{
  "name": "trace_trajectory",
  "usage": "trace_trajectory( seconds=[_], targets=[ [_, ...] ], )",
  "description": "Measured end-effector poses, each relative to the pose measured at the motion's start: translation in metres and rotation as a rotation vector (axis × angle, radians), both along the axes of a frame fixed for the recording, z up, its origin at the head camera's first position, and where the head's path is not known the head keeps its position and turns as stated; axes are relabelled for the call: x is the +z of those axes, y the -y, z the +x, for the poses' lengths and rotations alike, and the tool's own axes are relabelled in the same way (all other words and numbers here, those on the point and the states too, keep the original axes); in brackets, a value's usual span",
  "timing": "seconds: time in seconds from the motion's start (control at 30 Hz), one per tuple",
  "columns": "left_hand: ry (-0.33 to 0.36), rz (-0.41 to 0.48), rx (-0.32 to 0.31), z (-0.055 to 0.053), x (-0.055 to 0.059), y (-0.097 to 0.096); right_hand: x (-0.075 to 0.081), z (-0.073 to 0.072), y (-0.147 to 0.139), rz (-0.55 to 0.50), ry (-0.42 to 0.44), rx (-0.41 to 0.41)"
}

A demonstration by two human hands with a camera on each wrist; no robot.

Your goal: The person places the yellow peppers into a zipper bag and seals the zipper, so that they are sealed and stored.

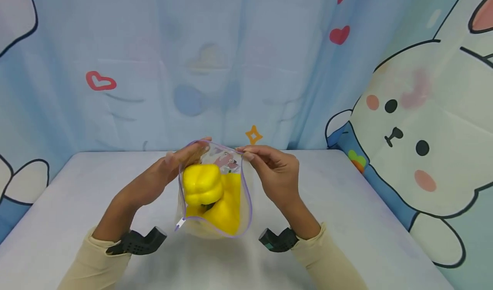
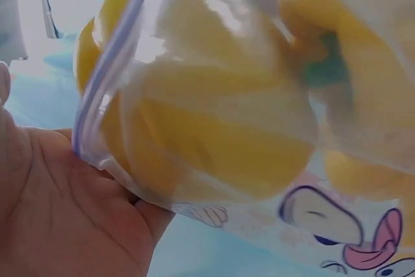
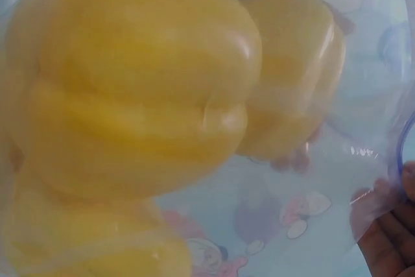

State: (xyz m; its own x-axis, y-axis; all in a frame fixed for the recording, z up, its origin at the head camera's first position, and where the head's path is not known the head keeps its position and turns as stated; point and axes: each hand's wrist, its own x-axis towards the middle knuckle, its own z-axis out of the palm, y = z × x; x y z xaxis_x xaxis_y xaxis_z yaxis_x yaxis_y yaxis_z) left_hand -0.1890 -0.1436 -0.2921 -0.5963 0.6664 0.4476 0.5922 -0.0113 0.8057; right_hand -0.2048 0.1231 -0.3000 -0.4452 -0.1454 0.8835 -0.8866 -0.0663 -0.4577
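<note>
A clear zip bag (image 1: 196,229) with a purple rim and a white slider (image 1: 181,223) is held upright, its mouth spread wide. Inside sit yellow bell peppers; one pepper (image 1: 202,184) is up at the mouth, another (image 1: 230,202) lower beside it. My left hand (image 1: 154,181) lies along the bag's left side with straight fingers, partly hidden by the bag, and in the left wrist view its thumb stands apart from the rim. With thumb and fingertips my right hand (image 1: 276,170) pinches the rim's far right corner.
A white table (image 1: 327,187) spreads below the bag. Behind it hangs a blue curtain (image 1: 246,67) with printed hearts, and a printed cartoon rabbit (image 1: 416,131) fills the right side. Black wrist cameras sit on both forearms.
</note>
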Motion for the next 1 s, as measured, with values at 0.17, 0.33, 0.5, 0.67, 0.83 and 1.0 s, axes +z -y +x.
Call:
trace_trajectory(
  seconds=[0.17, 0.33, 0.5, 0.67, 0.83, 1.0],
  targets=[
    [-0.032, 0.01, 0.001, -0.011, -0.004, -0.006, 0.002, -0.005, -0.003, 0.013, 0.012, -0.105],
    [-0.161, -0.086, 0.112, -0.013, -0.009, -0.012, 0.004, -0.011, -0.004, -0.04, 0.061, -0.18],
    [-0.194, -0.125, 0.164, -0.008, -0.014, -0.015, 0.006, -0.015, 0.0, -0.096, 0.091, -0.157],
    [-0.199, -0.095, 0.168, -0.004, -0.018, -0.015, 0.007, -0.018, 0.006, -0.146, 0.087, -0.163],
    [-0.209, -0.064, 0.164, -0.004, -0.022, -0.018, 0.006, -0.018, 0.009, -0.168, 0.087, -0.178],
    [-0.141, -0.037, 0.166, -0.01, -0.021, -0.021, 0.006, -0.016, 0.012, -0.154, 0.084, -0.208]
  ],
)
